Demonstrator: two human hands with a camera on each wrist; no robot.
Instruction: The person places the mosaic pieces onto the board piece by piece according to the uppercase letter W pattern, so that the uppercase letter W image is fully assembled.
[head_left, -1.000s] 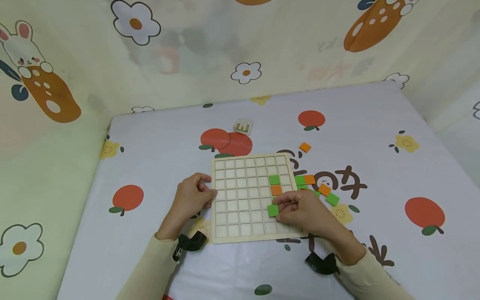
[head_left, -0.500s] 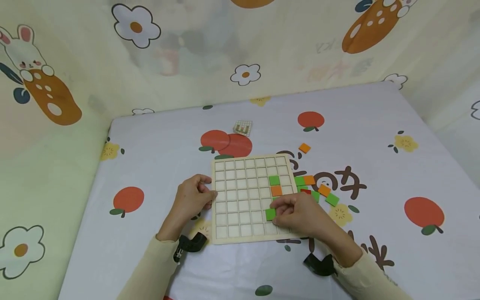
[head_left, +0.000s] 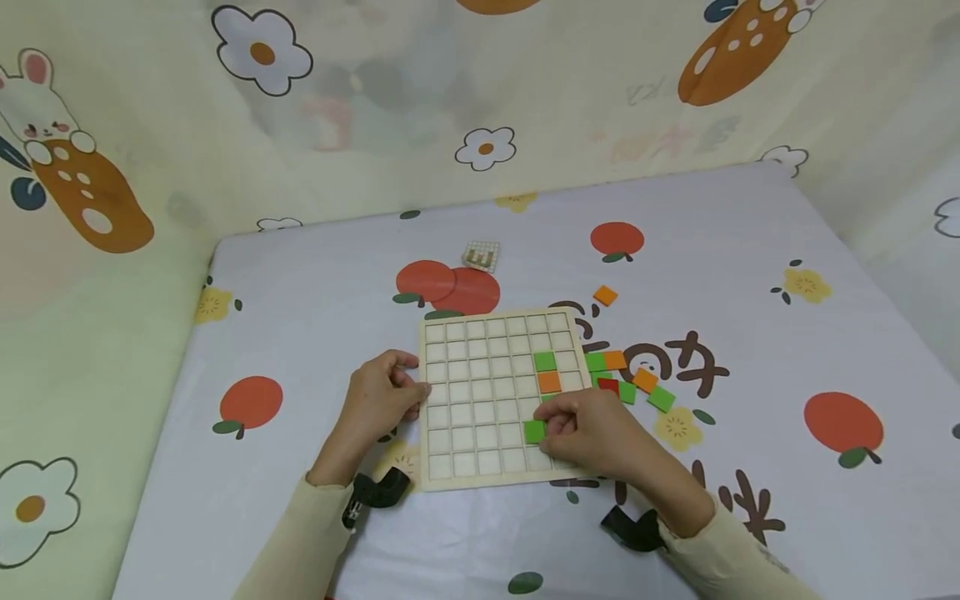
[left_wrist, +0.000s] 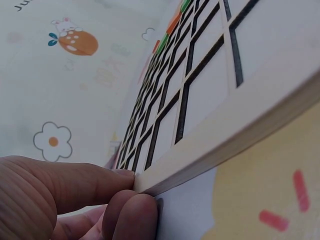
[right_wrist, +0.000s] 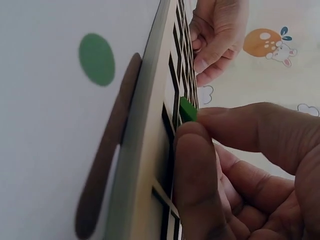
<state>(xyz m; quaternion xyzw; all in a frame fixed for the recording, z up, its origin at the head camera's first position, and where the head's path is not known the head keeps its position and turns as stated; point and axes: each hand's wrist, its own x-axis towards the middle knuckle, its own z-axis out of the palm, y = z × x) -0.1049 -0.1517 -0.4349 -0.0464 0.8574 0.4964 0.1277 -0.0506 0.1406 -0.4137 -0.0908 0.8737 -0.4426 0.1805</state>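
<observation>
In the head view a light wooden grid board (head_left: pixel 487 482) lies on the table. My left hand (head_left: pixel 380 396) pinches its left edge; in the left wrist view, the thumb (left_wrist: pixel 95 182) touches the rim, with curled fingers beside it. Between thumb and fingertips my right hand (head_left: pixel 592 429) holds a green square tile (head_left: pixel 534 432) over the board's lower right part. The right wrist view has this tile tilted against the grid. Further up the board sit a second green tile (head_left: pixel 544 361) and an orange tile (head_left: pixel 550 382). Another green piece below them is mostly hidden by the right hand.
Right of the board are several loose tiles, among them a red tile (head_left: pixel 609 387), a green tile (head_left: pixel 661 398) and an orange tile (head_left: pixel 645 381). One orange tile (head_left: pixel 605 295) lies apart, farther back. Behind the board is a small grid-patterned card (head_left: pixel 481 256).
The right hand has shifted slightly left and toward the person with the green tile. More of the red tile beside the board now shows. The left hand stays at the board's edge.
</observation>
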